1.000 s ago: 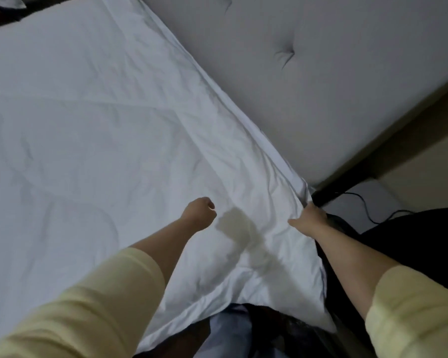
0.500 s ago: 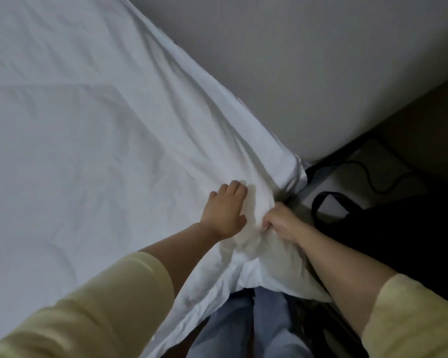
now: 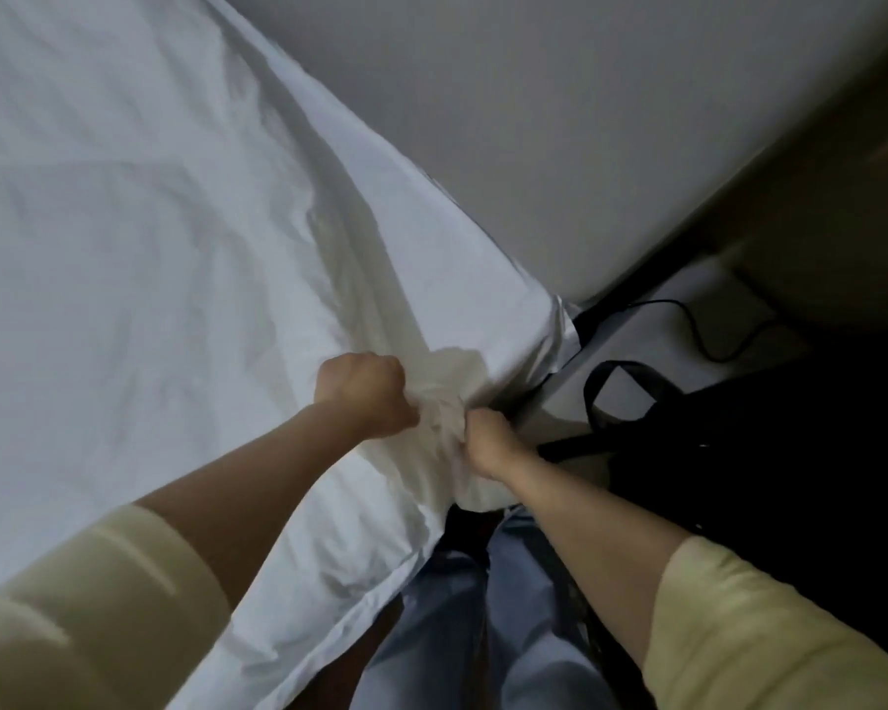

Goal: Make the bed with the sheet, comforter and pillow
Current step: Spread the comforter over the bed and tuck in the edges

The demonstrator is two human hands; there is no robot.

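Note:
A white comforter [image 3: 124,258] covers the bed and fills the left of the view, wrinkled, with its near corner bunched up at the bed's corner. My left hand [image 3: 362,394] is clenched on the bunched fabric from the left. My right hand [image 3: 488,443] grips the same bunch from the right, a little lower, close to the left hand. Folds run from the bunch toward the headboard side. No pillow is in view.
A grey padded headboard [image 3: 560,120] rises along the bed's far right edge. A black bag [image 3: 729,443] with a strap loop stands on the floor to my right, with a black cable [image 3: 698,335] beside it. My legs in blue jeans [image 3: 462,632] stand against the bed's edge.
My left hand, flat on the cover half a second ago, has closed into a fist on the fabric. The corner is more bunched between both hands, and the view has moved closer.

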